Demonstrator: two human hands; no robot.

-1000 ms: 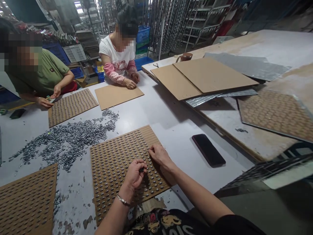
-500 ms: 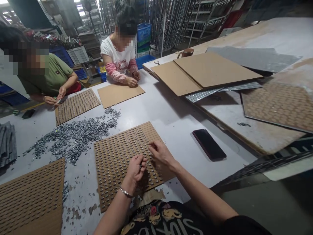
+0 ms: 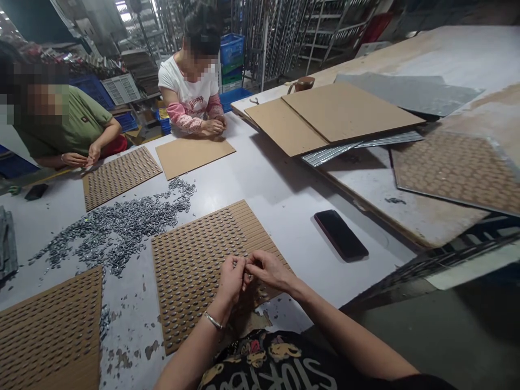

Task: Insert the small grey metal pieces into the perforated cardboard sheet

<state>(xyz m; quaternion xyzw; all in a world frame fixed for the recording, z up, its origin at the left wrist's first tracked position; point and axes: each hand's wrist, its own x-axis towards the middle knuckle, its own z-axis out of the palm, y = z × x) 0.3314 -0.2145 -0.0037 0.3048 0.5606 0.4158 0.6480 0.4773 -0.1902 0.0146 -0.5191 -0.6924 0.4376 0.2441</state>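
Note:
A brown board [image 3: 264,230] lies in front of me, with rows of small shiny dark oval pieces [image 3: 195,257] over most of it; its right strip shows bare grooves. Above its lower right part, my left hand [image 3: 232,279] is curled closed around a few of these small pieces, mostly hidden by the fingers. My right hand [image 3: 268,271] meets it, thumb and fingertips pinched together against the left fingertips. Whatever the right fingertips hold is too small to make out.
A heap of loose oval pieces [image 3: 130,222] lies beyond the board. Another filled board [image 3: 52,325] is at lower left, a phone [image 3: 340,235] at right. Two co-workers sit across with boards [image 3: 122,176]. Stacked brown sheets [image 3: 349,116] overhang the right-hand table.
My right hand has come back from the board's grooved strip to my left hand, and the fingertips now meet. The left hand has risen slightly. The view has shifted a little.

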